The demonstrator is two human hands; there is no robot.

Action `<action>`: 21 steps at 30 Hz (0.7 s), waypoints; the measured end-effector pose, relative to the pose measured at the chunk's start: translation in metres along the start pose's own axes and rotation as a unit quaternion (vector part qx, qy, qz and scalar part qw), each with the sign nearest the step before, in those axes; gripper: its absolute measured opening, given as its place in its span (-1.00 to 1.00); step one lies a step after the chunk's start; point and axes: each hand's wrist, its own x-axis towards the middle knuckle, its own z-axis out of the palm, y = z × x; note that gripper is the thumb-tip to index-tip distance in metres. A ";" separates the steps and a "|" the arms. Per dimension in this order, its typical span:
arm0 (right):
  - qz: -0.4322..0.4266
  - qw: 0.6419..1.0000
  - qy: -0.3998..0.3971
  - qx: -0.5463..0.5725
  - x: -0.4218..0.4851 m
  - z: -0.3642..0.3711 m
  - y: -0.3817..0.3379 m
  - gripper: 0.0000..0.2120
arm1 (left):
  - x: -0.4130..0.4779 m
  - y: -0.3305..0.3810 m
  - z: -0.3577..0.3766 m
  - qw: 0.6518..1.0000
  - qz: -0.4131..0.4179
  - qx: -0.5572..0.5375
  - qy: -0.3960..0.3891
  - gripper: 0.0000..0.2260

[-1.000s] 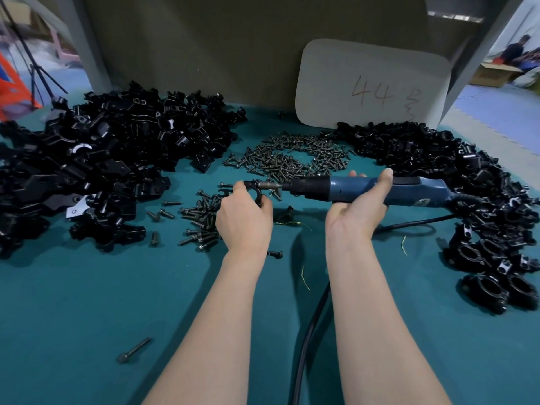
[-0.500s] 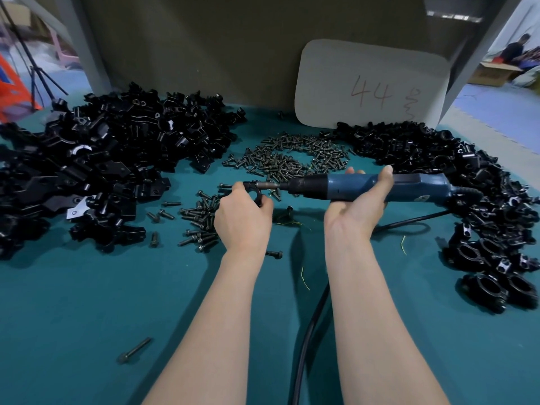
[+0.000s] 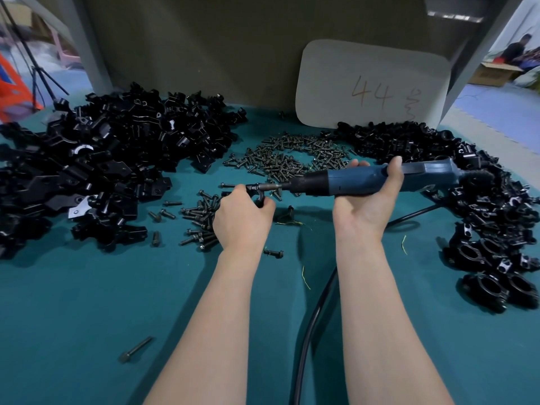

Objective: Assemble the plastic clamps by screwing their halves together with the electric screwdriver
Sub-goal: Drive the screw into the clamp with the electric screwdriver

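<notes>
My left hand grips a small black plastic clamp above the middle of the green table. My right hand is wrapped around the blue electric screwdriver, which lies level and points left. Its metal bit meets the top of the clamp. Most of the clamp is hidden behind my left fingers. Screws lie in a loose ring behind the tool, and longer bolts lie just left of my left hand.
A big heap of black clamp halves fills the left of the table; another black pile with ring-shaped clamps runs down the right. The screwdriver's black cable trails between my forearms. A white card marked 44 leans at the back. A lone bolt lies front left.
Both hands, clamp and screwdriver have stayed almost still, with the bit against the clamp throughout; the tool has shifted only slightly.
</notes>
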 end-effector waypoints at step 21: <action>-0.046 0.998 0.009 -0.044 -0.004 0.011 -0.009 -0.63 | 0.005 0.007 -0.006 0.828 -0.144 -0.539 -0.061 -0.81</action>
